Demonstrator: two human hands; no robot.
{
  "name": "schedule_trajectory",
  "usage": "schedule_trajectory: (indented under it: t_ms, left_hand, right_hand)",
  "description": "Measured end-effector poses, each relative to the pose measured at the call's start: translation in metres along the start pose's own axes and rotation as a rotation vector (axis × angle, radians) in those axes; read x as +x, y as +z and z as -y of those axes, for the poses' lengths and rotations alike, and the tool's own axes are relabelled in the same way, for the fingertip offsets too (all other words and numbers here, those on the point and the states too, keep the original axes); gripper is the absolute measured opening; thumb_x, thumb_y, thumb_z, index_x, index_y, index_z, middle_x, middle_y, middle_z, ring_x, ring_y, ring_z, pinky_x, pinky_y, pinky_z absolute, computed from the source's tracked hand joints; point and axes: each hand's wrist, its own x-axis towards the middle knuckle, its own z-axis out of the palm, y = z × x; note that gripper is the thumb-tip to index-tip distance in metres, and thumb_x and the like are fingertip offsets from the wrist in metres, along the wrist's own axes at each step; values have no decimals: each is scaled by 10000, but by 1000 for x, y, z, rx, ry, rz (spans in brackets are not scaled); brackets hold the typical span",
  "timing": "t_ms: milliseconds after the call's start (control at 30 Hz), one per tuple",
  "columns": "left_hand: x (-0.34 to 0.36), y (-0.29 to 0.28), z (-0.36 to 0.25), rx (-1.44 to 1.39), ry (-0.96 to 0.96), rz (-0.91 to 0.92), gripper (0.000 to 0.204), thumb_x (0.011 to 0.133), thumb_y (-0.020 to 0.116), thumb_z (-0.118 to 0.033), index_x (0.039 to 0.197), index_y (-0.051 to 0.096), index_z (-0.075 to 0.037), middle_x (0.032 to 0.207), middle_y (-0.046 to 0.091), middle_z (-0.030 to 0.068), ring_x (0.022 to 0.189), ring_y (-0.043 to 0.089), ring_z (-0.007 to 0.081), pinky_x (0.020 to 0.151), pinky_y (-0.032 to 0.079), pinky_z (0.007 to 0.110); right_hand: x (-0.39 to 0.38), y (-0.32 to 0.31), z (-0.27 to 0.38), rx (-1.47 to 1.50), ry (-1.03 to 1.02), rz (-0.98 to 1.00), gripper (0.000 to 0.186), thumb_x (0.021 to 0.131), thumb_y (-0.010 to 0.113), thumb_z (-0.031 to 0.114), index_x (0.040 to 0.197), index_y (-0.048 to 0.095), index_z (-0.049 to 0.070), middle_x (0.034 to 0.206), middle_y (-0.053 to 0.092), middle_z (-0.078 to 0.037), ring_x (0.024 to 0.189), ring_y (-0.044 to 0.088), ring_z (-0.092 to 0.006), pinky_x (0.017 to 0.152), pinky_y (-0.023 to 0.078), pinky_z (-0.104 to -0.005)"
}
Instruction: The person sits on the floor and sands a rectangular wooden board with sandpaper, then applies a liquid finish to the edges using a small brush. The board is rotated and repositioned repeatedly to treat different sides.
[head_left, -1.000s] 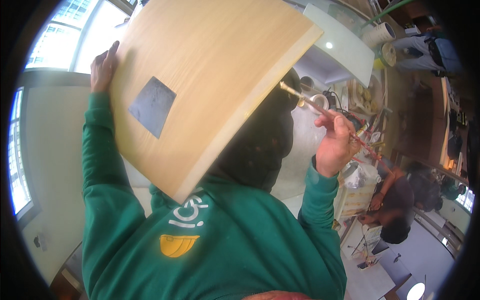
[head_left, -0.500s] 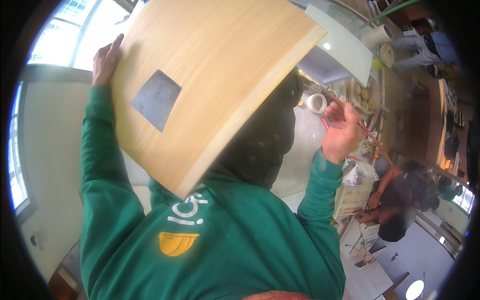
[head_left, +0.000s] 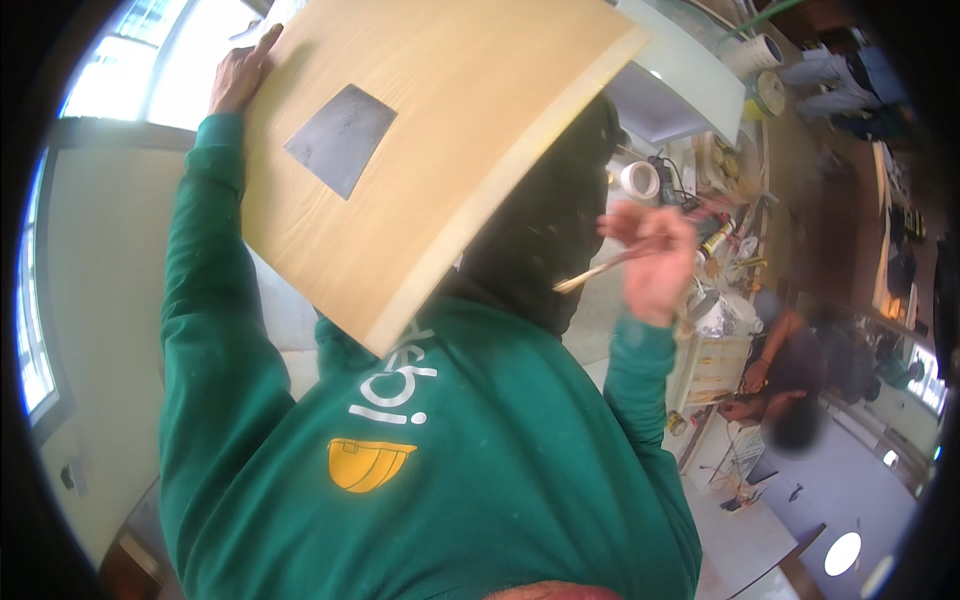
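A pale wooden panel tilts across the upper middle, with a dark grey four-sided patch on its face. My left hand grips the panel's left edge, thumb side up, the other fingers partly hidden behind it. On the right, my right hand is smeared by motion but closed round a thin stick. The stick's pale, narrow end points left, past the panel's light front edge and over my dark-clad leg. Whether that end is bristle or wood is unclear.
A roll of tape lies on the cluttered bench beyond my right hand. Also there are a crumpled silvery bag and a white bucket. A co-worker bends over at the right. Windows stand at the upper left.
My left hand and the panel have shifted slightly up and right. My right hand has swung left and downward, turning the stick so its pale end now points lower left.
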Motion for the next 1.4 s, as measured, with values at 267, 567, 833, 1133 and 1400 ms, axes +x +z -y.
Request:
schedule_trajectory:
  t_ms: [267,567,833,1133,1400]
  left_hand:
    - [19,10,17,36,202,57,388,980,495,-450,1223,688,-217,725,653,140,681,593,209,780,467,386]
    - [-8,-13,59,204,633,-154,513,973,490,-147,1467,483,-286,607,419,64,521,381,182,559,403,383]
    - [-140,-11,-42,-470,-136,-211,430,959,610,-334,734,631,32,530,340,16,527,335,131,498,269,321]
    - [-159,23,24,-54,280,-346,337,1009,508,-243,1140,704,-2,707,611,67,612,487,145,628,433,333]
    - [-180,27,8,-139,72,-245,316,1014,498,-200,1159,711,-17,721,555,20,629,467,146,623,430,275]
  right_hand:
    - [-19,91,-65,66,77,-18,269,968,548,231,822,602,11,942,657,-133,884,628,-206,862,521,-374]
    - [-24,102,-11,131,-34,-83,248,926,590,239,766,576,49,752,546,-20,718,515,-115,674,412,-267]
    - [4,12,6,128,130,62,310,926,576,320,749,583,66,731,584,-23,697,647,-197,744,574,-376]
    - [11,-86,46,185,8,60,375,998,430,324,813,589,39,1158,656,-281,1059,660,-405,954,512,-476]
    - [-13,-155,5,73,-72,-313,408,997,524,367,949,679,-8,773,646,-90,637,596,-174,625,492,-302]
